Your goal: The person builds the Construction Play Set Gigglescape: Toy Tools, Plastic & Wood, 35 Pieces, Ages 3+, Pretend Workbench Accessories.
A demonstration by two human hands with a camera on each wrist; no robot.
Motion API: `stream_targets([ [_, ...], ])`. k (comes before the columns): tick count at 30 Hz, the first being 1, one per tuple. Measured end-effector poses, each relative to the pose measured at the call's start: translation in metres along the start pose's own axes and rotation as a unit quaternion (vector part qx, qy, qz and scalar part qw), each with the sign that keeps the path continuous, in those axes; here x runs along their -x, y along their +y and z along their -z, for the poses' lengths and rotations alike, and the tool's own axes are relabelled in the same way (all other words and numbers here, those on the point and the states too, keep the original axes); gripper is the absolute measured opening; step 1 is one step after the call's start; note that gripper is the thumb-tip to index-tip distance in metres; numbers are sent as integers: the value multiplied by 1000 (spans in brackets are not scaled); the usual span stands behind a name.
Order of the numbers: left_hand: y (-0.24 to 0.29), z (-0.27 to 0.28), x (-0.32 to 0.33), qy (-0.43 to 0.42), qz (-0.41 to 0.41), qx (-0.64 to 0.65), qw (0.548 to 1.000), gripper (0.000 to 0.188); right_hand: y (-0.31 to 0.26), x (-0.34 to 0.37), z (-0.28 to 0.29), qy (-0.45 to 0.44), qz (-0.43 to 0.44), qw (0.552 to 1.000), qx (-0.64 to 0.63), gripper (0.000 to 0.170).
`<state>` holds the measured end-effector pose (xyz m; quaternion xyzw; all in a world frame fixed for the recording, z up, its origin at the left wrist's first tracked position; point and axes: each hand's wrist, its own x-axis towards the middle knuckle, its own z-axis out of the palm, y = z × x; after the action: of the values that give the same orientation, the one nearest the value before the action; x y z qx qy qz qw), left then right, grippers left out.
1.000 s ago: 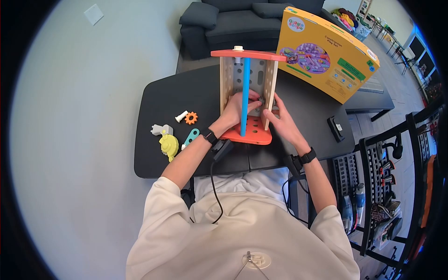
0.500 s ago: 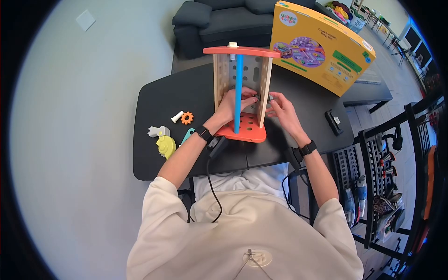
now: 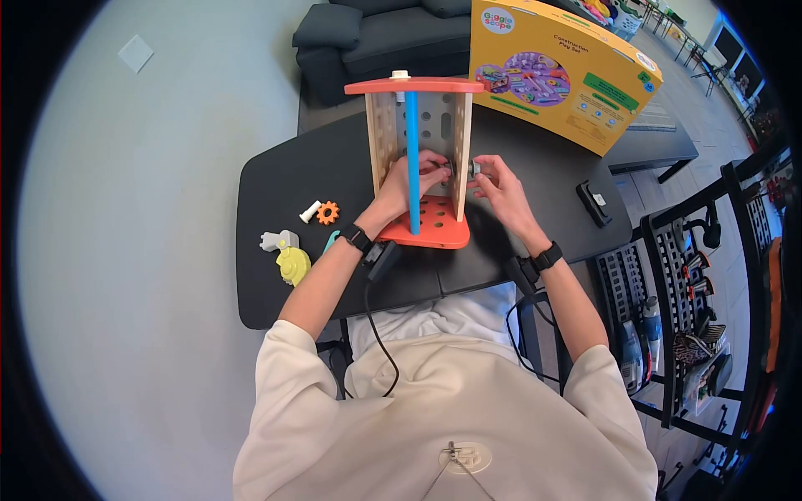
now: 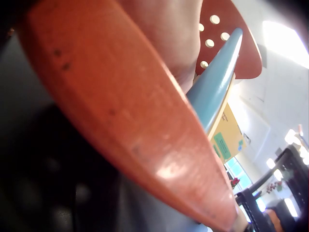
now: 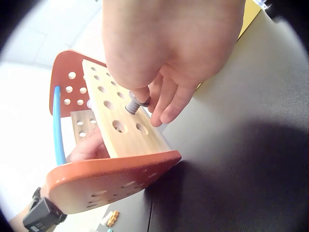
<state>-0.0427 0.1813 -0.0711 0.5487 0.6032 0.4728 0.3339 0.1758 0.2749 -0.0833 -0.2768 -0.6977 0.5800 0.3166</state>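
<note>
A wooden toy box with red end boards [image 3: 439,236], pale perforated side panels [image 3: 463,142] and a blue rod [image 3: 413,167] stands on the table. My left hand [image 3: 403,188] reaches inside past the rod, its fingertips pinching a small dark grey piece [image 3: 449,168] at the right panel's inner face; the fingers hide much of it. Outside that panel, my right hand [image 3: 505,196] pinches the head of a grey threaded bolt [image 5: 133,105], which sticks out of a hole in the panel [image 5: 108,130]. One red board [image 4: 130,111] covers most of the left wrist view.
On the black table [image 3: 292,175], left of the toy, lie a white bolt [image 3: 310,210], an orange gear [image 3: 327,213], a grey piece [image 3: 280,240], a yellow-green piece [image 3: 293,265] and a partly hidden teal strip. A yellow carton [image 3: 560,75] stands behind; a black device [image 3: 594,204] lies right.
My right hand has drawn back from the right panel, and more of the grey bolt shows outside it. The left hand stays inside the toy. The head view has shifted.
</note>
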Motion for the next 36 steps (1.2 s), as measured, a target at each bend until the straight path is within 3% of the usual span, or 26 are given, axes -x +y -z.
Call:
stream_targets([
  [10,1,1,-1,-21,8,-15,1000,38,1,-2,5,15,-25,999,30,35],
  [15,2,1,1,-22,27,-14,999,37,-6,-10,6,-5,-121,992,36,47],
  [19,-1,0,1,-16,18,0,1000,38,5,-12,9,-18,-106,993,56,44],
  [21,-2,0,0,-20,4,-5,1000,39,10,-6,7,18,-59,998,-33,37],
  [24,-6,0,-2,-18,-9,-12,1000,39,3,1,10,-9,-50,993,-105,35],
  [31,0,-3,0,2,4,-57,998,37,16,-10,14,-42,-64,991,-112,31],
  [36,-1,-3,-1,4,-1,-66,998,36,10,-16,12,-42,-100,994,-30,36],
])
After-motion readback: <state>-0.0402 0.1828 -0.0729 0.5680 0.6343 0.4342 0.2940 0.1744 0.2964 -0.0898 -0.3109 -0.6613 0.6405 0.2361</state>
